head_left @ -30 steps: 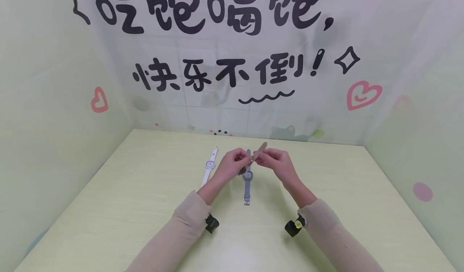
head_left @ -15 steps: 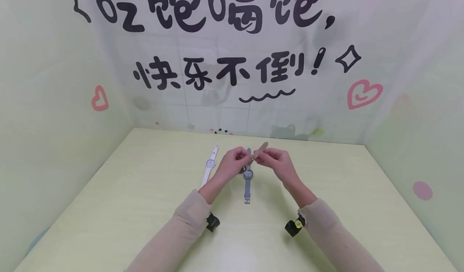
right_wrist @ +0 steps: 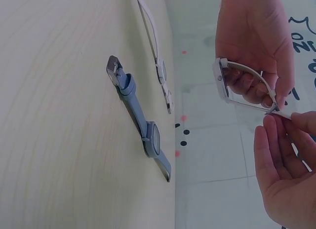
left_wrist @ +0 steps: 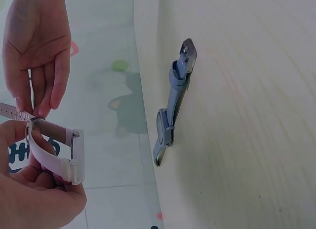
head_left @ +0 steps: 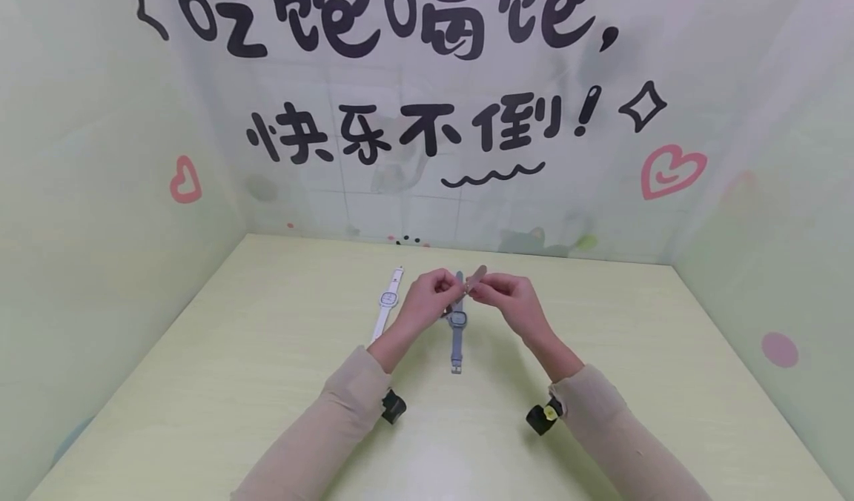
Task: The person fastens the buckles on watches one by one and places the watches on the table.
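pale green table at the bottom, with a white watch lying flat on the left. next the left hand curls round a pink watch, held up above a grey watch. the right hand pinches its strap end. only the wrist views show the pink strap bent in a loop.

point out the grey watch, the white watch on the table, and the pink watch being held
grey watch (head_left: 457,322), head view, on its case.
white watch (head_left: 386,302), head view, on its case.
pink watch (left_wrist: 53,160), left wrist view, on the strap curving over the left hand's fingers.
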Motion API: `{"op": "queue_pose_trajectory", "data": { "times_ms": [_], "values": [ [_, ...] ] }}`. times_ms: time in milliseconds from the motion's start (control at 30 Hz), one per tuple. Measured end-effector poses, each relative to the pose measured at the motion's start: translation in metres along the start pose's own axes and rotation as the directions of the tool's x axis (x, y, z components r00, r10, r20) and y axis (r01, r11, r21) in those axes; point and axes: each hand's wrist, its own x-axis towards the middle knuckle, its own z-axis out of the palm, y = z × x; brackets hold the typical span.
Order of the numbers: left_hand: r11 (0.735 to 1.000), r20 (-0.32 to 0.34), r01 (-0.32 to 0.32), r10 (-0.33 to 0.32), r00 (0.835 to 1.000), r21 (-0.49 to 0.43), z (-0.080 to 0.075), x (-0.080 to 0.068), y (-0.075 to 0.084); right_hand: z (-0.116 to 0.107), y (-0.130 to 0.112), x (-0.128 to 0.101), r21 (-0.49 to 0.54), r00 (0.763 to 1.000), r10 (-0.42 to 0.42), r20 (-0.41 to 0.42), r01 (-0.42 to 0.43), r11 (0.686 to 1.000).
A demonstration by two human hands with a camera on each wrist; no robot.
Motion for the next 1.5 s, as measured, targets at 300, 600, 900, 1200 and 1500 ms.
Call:
{"op": "queue_pose_trajectory", "data": {
  "times_ms": [300,600,900,1200,1500],
  "values": [
    [1.0,0.006,0.004,-0.004,1.0,0.028,-0.003,-0.001,0.001,0.0,-0.001,0.001,0.013,1.0,0.014,0.015,-0.014,1.0],
    [0.995,0.02,0.017,-0.019,1.0,0.094,-0.005,-0.001,0.004,0.002,-0.001,0.002,-0.025,1.0,-0.026,-0.008,0.026,0.999],
    [0.994,0.025,0.029,-0.032,0.999,0.107,-0.004,-0.002,0.006,0.003,0.0,0.002,-0.106,0.998,-0.047,-0.034,0.043,0.993],
    [0.987,0.012,0.024,-0.026,1.0,0.156,0.002,0.0,0.01,0.0,0.006,0.003,-0.121,0.998,-0.039,-0.052,0.033,0.992],
    [0.987,0.01,0.015,-0.016,1.0,0.157,0.005,-0.005,0.018,-0.003,0.006,0.001,-0.136,0.998,-0.042,-0.057,0.034,0.99]
  ]
}}
